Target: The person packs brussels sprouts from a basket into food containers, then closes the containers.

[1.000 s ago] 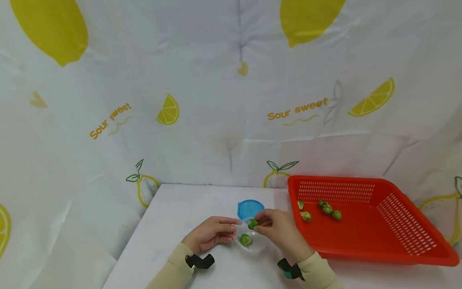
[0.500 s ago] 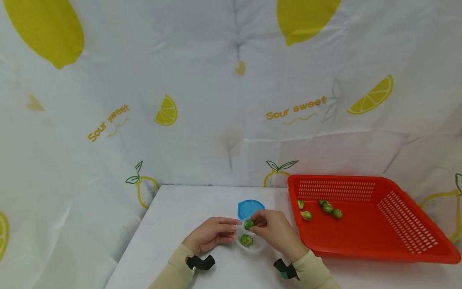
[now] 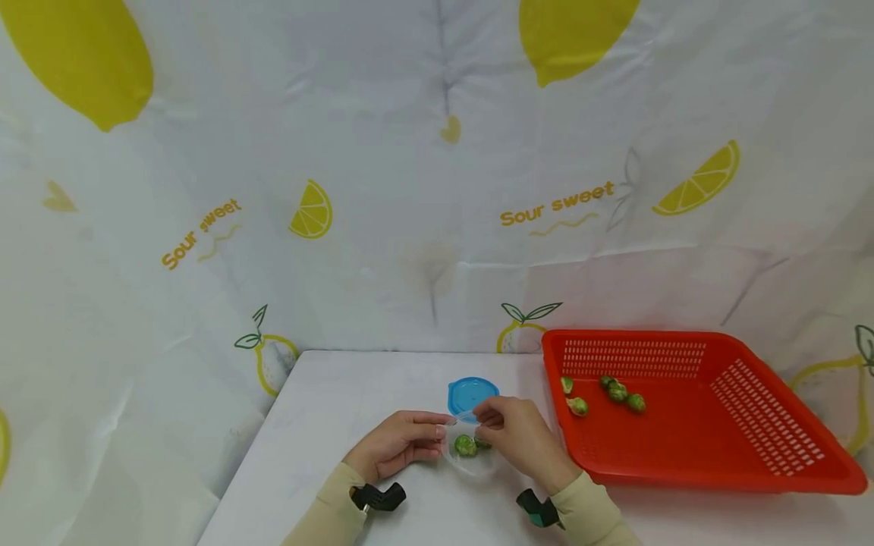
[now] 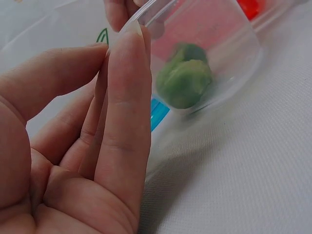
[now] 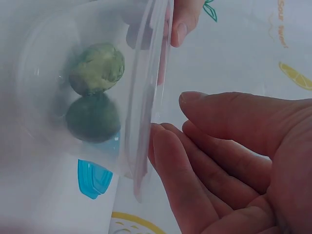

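Observation:
A clear plastic bowl [image 3: 471,466] stands on the white table, two green sprouts inside, one of them [image 3: 466,446] fully in view. The left hand [image 3: 396,446] pinches the bowl's left rim between thumb and fingers; the left wrist view shows this hand [image 4: 97,131] close up. At the bowl's right rim is the right hand [image 3: 522,440]. In the right wrist view its thumb and fingers [image 5: 224,156] stand apart with nothing between them, and both sprouts [image 5: 97,68] touch each other behind the clear wall.
A blue lid [image 3: 473,394] lies just behind the bowl. To the right stands a red perforated basket [image 3: 683,447] with several sprouts [image 3: 617,392] toward its left side. A white cloth printed with lemons [image 3: 382,288] hangs behind the table.
The right hand's sprout has dropped into the bowl beside the other one, and its fingers have let go. The left hand has stayed on the rim.

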`<action>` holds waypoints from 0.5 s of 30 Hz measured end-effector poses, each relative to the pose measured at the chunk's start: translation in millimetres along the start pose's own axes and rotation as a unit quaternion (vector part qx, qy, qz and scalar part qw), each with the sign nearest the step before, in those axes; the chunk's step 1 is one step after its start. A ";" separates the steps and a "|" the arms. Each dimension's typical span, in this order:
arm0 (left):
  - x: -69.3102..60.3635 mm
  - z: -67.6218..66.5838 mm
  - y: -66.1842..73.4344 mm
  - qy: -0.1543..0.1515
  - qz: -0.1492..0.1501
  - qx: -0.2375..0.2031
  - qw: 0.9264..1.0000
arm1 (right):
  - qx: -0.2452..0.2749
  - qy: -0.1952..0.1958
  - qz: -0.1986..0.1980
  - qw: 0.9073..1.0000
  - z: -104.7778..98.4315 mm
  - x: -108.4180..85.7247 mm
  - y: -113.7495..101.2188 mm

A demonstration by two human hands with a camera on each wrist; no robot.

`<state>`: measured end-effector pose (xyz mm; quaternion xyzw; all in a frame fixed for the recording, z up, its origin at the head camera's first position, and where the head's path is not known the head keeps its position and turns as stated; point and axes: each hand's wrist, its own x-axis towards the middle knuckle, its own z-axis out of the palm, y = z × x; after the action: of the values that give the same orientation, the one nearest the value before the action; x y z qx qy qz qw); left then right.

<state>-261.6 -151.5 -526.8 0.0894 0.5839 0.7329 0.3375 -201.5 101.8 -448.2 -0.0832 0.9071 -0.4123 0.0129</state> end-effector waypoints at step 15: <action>2.8 -2.3 -2.6 0.010 -0.004 0.001 1.000 | -0.010 0.015 -0.015 1.000 -15.5 -12.1 -11.1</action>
<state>-263.8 -151.4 -530.6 0.0804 0.5884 0.7319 0.3341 -189.4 108.1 -430.2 -0.0906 0.9099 -0.4048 -0.0078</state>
